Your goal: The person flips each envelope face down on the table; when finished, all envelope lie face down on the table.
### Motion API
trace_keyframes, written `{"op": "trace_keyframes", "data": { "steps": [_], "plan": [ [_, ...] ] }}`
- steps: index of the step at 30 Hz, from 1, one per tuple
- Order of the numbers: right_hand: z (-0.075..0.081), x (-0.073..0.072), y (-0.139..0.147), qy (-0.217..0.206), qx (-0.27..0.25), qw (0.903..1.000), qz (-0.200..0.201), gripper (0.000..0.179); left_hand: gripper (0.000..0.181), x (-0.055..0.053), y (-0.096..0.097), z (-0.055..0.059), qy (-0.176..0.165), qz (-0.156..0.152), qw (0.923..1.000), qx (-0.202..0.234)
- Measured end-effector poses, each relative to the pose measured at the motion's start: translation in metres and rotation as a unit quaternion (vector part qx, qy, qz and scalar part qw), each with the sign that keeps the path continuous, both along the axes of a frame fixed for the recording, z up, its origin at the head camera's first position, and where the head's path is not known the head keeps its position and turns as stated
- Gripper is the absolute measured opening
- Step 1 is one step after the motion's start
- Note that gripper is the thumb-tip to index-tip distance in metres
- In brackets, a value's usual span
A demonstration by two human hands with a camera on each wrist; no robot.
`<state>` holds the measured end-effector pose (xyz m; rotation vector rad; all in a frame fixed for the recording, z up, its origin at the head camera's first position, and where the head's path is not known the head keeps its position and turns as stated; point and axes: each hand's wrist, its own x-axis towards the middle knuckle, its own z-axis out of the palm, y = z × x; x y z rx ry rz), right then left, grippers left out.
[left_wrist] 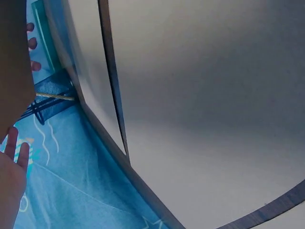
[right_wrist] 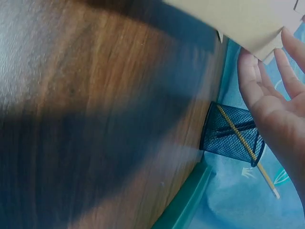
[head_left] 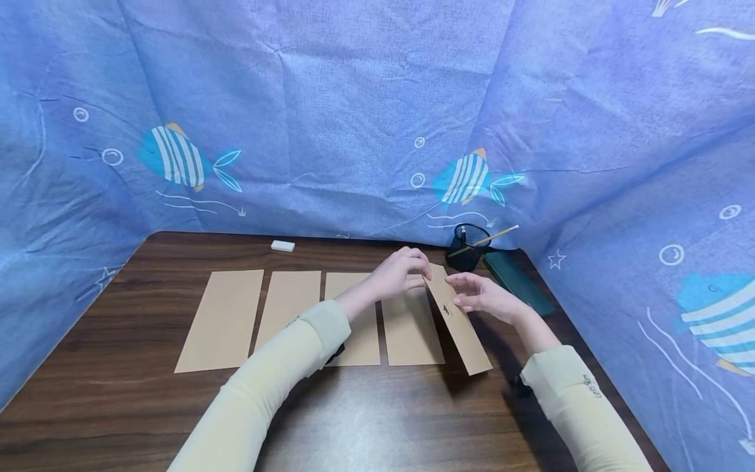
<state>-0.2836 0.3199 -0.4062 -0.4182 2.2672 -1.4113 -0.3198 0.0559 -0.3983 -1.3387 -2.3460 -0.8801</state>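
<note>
A brown kraft paper piece [head_left: 457,321] with a small dark printed mark is raised and tilted at the right end of a row. At its upper left edge, my left hand [head_left: 401,272] pinches it, fingers curled over the border. My right hand [head_left: 483,296] has its thumb and fingers spread apart, fingertips at the right edge of the same piece. In the right wrist view, the right hand [right_wrist: 281,109] reaches up to the paper's corner [right_wrist: 262,45]. Two extended fingers [left_wrist: 23,155] of my left hand show in the left wrist view.
Several matching kraft pieces [head_left: 227,321] lie side by side on the dark wooden table [head_left: 366,419]. Behind them is a white eraser [head_left: 283,246]. At back right stand a black mesh pen holder [head_left: 463,255] with a pencil [head_left: 501,233] and a green case [head_left: 519,282]. Blue fish-printed cloth [head_left: 354,131] surrounds the table.
</note>
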Motion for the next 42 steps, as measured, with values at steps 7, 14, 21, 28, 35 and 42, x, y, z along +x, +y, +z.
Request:
{"op": "trace_keyframes", "data": {
  "steps": [7,14,21,28,35,42],
  "plan": [
    [0.008,0.005,-0.005,0.026,-0.008,0.9989,0.039,0.055,0.010,-0.004,-0.009,0.012,0.004,0.017,0.9998,-0.005],
    [0.030,0.015,-0.017,0.124,0.052,0.9904,0.034,0.051,0.010,-0.008,-0.017,0.028,-0.023,0.047,0.9984,-0.021],
    [0.047,0.023,-0.031,0.158,0.046,0.9847,0.056,0.051,0.012,-0.009,-0.023,0.037,-0.027,0.074,0.9944,-0.069],
    [0.056,0.035,-0.047,0.176,0.062,0.9787,0.086,0.055,0.017,-0.009,-0.026,0.042,-0.038,0.083,0.9921,-0.087],
    [0.061,0.039,-0.051,0.197,0.074,0.9729,0.097,0.054,0.026,-0.011,-0.027,0.048,-0.061,0.090,0.9907,-0.081],
    [0.058,0.038,-0.044,0.205,0.068,0.9721,0.093,0.053,0.033,-0.011,-0.023,0.051,-0.067,0.085,0.9924,-0.058]
  ]
}}
